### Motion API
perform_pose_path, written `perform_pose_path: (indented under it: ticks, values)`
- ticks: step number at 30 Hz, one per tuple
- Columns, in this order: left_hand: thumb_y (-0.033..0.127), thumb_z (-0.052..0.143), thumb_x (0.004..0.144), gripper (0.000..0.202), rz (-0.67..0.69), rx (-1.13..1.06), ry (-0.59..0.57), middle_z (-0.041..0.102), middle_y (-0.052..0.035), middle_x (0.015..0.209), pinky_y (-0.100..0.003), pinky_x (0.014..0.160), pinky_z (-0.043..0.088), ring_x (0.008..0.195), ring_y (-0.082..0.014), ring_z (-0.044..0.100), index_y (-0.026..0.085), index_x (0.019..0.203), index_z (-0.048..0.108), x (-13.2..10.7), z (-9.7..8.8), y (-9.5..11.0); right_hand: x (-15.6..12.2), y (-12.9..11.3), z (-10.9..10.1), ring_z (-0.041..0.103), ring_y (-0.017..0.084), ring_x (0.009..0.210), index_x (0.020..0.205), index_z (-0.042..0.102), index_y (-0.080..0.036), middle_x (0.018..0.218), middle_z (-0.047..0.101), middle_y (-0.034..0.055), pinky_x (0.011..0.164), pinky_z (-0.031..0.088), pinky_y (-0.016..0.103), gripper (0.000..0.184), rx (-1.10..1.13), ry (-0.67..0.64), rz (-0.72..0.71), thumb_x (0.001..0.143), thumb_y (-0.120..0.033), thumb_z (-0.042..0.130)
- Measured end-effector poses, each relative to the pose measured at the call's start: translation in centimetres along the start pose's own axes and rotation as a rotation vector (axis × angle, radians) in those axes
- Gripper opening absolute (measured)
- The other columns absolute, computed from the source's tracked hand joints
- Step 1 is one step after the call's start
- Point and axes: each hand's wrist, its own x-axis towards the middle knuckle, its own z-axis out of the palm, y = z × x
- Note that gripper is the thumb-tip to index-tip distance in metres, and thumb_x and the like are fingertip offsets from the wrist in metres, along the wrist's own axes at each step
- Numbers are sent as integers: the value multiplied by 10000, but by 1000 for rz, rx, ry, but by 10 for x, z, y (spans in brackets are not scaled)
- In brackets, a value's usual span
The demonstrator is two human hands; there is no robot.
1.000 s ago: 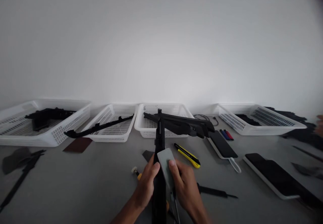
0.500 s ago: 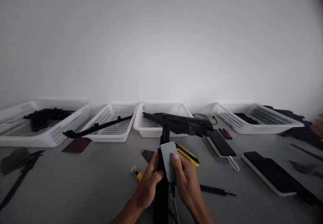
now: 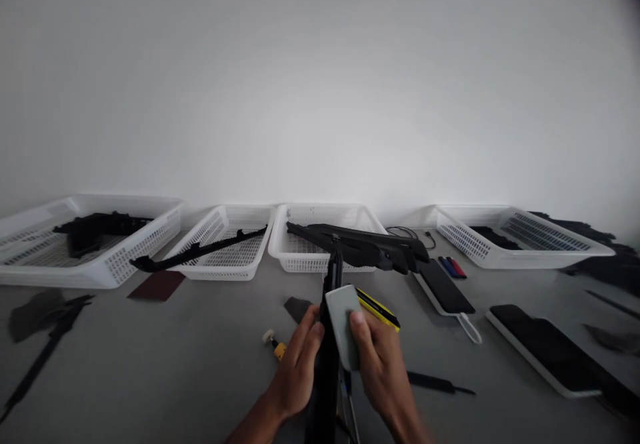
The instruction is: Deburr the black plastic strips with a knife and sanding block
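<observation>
My left hand [image 3: 296, 372] grips a long black plastic part [image 3: 327, 364] that points away from me, its tip near the middle white basket [image 3: 280, 247]. My right hand [image 3: 383, 371] presses a grey sanding block [image 3: 344, 324] against the right side of that part. A yellow and black utility knife [image 3: 377, 309] lies just beyond my right hand. A small yellow tool with a white knob [image 3: 274, 344] rests on the grey table to the left of my left hand.
Several white baskets line the wall: far left [image 3: 135, 257], second [image 3: 225, 272], far right [image 3: 505, 257], holding black parts. A black phone [image 3: 443, 283], markers [image 3: 453, 267], a tablet-like slab [image 3: 543, 347], brown sandpaper [image 3: 157, 285] and loose black strips [image 3: 433, 383] lie on the table.
The grey block slid forward along the black part and then back a little. The part's tip tilted slightly to the right. A person's hand at the far right edge has left view.
</observation>
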Motion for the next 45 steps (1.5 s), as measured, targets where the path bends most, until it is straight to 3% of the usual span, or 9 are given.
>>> perform_pose_path:
  ticks: [2,16,24,29,32,35,39,42,45]
  values:
    - [766,543,960,817,-12,0,0,546,-121,1668,-497,1347,291,1604,-351,403,180,1524,628,0,-1,-1,0,-1,0,417,136,591,681,519,-206,641,472,-23,549,280,273,640,-28,-54,-11,1063,-709,417]
    - [711,484,1019,751,33,42,24,519,-139,1690,-518,1348,277,1613,-345,389,183,1544,581,0,0,-15,-10,0,8,437,144,575,692,564,-202,617,499,-16,527,298,267,664,15,70,90,1048,-744,419]
    - [553,414,1115,528,197,43,-137,696,-111,1492,-424,1155,506,1397,-301,621,227,1499,572,0,2,2,-14,3,15,470,147,571,717,574,-201,631,533,-13,543,317,268,644,3,154,83,1055,-728,423]
    - [544,519,1063,564,63,-27,-118,612,-92,1615,-490,1289,362,1567,-351,447,235,1529,588,0,-1,-8,-13,6,10,440,144,566,665,520,-215,608,480,-25,530,298,273,659,14,225,88,1038,-752,443]
    - [598,614,983,704,75,-131,-129,524,-91,1694,-528,1342,255,1639,-389,305,224,1576,562,-1,-4,-14,-18,5,10,436,141,586,682,538,-208,631,485,-26,533,306,266,642,82,91,77,1056,-721,445]
    - [665,636,950,802,102,-246,-158,525,-105,1692,-533,1332,281,1621,-397,348,234,1617,519,-2,-5,-14,-23,4,10,465,148,624,711,603,-186,653,527,-13,560,340,261,638,122,-62,80,1071,-689,450]
    - [707,559,986,732,50,-253,-97,579,-108,1648,-507,1343,254,1608,-369,382,230,1538,621,-3,0,-4,-14,4,3,425,141,633,707,576,-192,665,490,-24,562,322,259,611,103,-47,68,1074,-667,465]
    - [707,542,997,682,53,-231,-147,620,-90,1612,-516,1347,244,1579,-365,426,239,1473,685,-2,3,8,0,3,-7,391,140,627,682,512,-211,655,438,-34,573,296,269,599,10,27,14,1066,-669,466]
    - [721,543,992,670,67,-236,-168,683,-86,1538,-517,1328,297,1524,-364,498,251,1436,715,-2,4,17,7,3,-17,402,140,628,666,462,-221,651,428,-36,584,289,275,587,-57,-85,-29,1052,-663,494]
